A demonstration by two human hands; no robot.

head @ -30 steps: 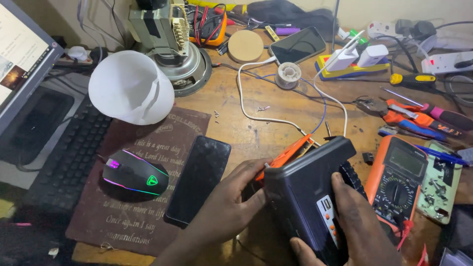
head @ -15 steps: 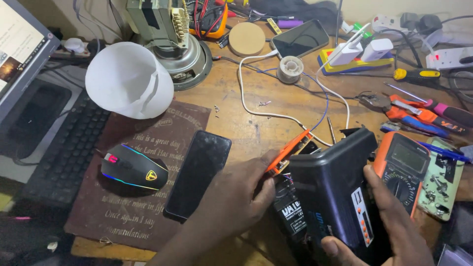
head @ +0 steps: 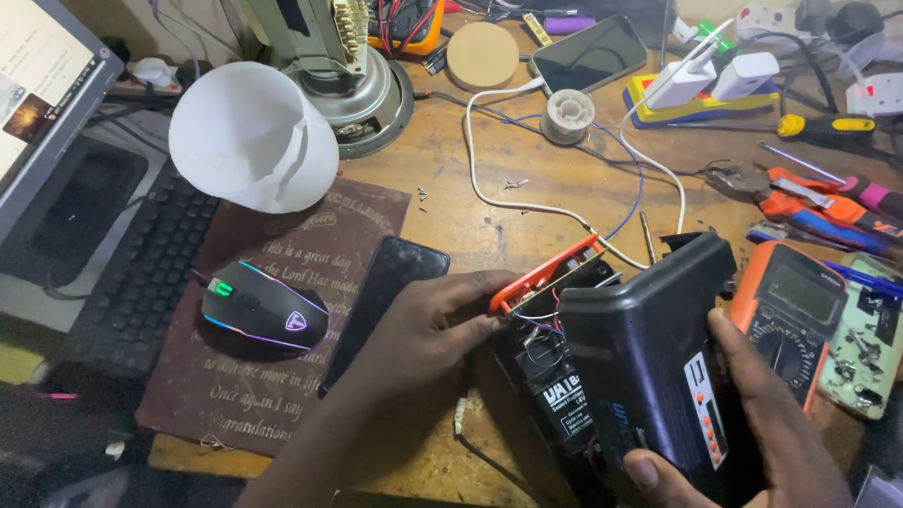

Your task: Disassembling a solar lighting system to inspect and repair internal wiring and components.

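A black box-shaped device housing [head: 649, 348] with an orange end piece [head: 546, 275] stands tilted on the wooden desk, opened so that wires and a black battery [head: 561, 395] show inside. My right hand [head: 752, 433] grips the housing from its right side and bottom. My left hand [head: 423, 334] has its fingertips at the opening by the orange piece, touching the inner wires. A white cable and a blue wire run from the device toward the back of the desk.
A black phone [head: 381, 301] and a lit mouse [head: 263, 306] lie on a brown mat. A white lamp shade [head: 249, 136], a keyboard [head: 141, 273], an orange multimeter [head: 790, 315], a circuit board [head: 865, 348], pliers, screwdrivers, a solder spool [head: 569, 115] and chargers crowd the desk.
The housing has been tipped up and swung open to the right, exposing the battery and wires. My left hand moved to the opening at the orange piece.
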